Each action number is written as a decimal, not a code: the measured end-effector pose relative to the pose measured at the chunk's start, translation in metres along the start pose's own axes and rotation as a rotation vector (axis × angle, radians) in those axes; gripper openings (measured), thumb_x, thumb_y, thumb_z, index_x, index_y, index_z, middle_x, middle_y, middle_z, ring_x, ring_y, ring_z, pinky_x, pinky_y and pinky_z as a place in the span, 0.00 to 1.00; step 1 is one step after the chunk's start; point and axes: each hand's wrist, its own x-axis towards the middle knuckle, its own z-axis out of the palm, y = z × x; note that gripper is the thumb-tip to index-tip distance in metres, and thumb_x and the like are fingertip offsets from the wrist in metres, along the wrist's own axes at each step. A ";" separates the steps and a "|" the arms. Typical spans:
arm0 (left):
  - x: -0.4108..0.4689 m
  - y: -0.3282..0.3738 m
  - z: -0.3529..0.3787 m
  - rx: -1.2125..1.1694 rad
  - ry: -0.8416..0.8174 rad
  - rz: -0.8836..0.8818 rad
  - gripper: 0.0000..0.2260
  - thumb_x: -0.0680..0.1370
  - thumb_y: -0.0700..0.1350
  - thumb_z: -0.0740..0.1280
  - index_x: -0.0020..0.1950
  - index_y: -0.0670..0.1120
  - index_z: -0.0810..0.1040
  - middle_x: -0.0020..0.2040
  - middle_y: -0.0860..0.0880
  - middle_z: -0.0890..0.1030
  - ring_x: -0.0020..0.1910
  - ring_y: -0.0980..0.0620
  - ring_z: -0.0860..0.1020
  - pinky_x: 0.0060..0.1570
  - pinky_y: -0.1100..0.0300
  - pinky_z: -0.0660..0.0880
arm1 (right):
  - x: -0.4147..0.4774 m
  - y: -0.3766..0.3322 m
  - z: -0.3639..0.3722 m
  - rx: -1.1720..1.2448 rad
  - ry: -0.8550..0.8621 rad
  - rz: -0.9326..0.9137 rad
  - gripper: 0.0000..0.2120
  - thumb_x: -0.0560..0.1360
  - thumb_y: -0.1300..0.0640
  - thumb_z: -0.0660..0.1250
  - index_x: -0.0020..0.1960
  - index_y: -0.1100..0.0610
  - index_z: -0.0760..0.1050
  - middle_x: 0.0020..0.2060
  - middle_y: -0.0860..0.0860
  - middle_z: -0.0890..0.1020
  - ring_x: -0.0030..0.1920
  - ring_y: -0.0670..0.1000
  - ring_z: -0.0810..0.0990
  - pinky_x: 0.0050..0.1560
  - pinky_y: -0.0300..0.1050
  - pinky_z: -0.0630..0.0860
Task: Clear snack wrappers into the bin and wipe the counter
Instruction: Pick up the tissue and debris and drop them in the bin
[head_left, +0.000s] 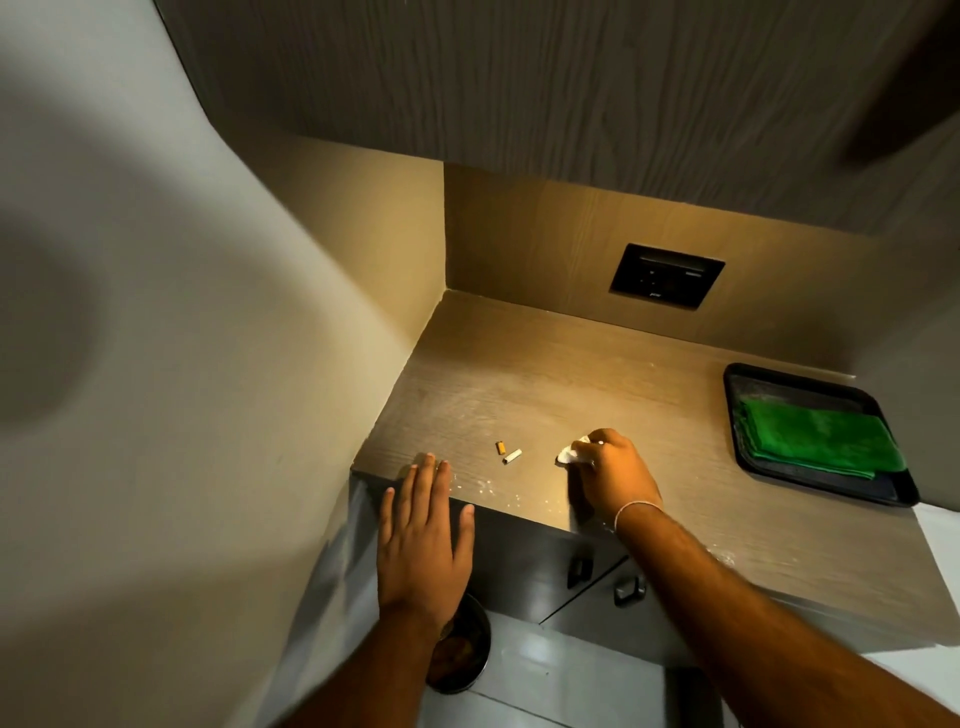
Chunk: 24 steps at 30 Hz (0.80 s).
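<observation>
My right hand (610, 475) rests on the wooden counter (545, 374), closed around a crumpled white wrapper (569, 454) that sticks out by the fingers. Left of it lie two small wrappers on the counter, an orange one (501, 447) and a white one (512, 457). White crumbs (485, 486) are scattered near the front edge. My left hand (423, 535) is flat and open, fingertips over the counter's front left edge, holding nothing. A round metal bin (465, 649) stands on the floor below, partly hidden by my left wrist.
A black tray (737, 395) with a folded green cloth (821, 436) sits at the counter's right. A black socket panel (666, 275) is set in the back wall. A wall closes the left side, a cabinet hangs overhead, and drawer handles (579, 571) lie under the counter.
</observation>
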 end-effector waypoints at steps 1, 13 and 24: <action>0.003 0.001 -0.001 0.000 0.001 -0.007 0.30 0.85 0.60 0.52 0.85 0.50 0.60 0.85 0.49 0.62 0.85 0.48 0.59 0.83 0.44 0.58 | -0.001 -0.004 -0.003 0.034 0.005 0.000 0.14 0.78 0.57 0.71 0.64 0.52 0.82 0.64 0.52 0.78 0.63 0.57 0.79 0.66 0.49 0.77; 0.018 0.012 -0.008 -0.051 -0.021 -0.056 0.31 0.85 0.63 0.47 0.86 0.51 0.57 0.87 0.48 0.58 0.85 0.48 0.56 0.83 0.45 0.58 | 0.002 -0.080 0.029 -0.057 -0.095 -0.396 0.16 0.80 0.49 0.67 0.66 0.53 0.80 0.68 0.53 0.73 0.63 0.57 0.78 0.59 0.46 0.79; 0.026 0.009 -0.004 -0.034 -0.071 0.022 0.31 0.85 0.63 0.47 0.87 0.53 0.52 0.88 0.50 0.53 0.86 0.49 0.54 0.83 0.44 0.58 | -0.003 -0.077 0.035 -0.274 -0.115 -0.312 0.27 0.76 0.50 0.73 0.72 0.57 0.74 0.71 0.55 0.70 0.69 0.60 0.69 0.64 0.52 0.78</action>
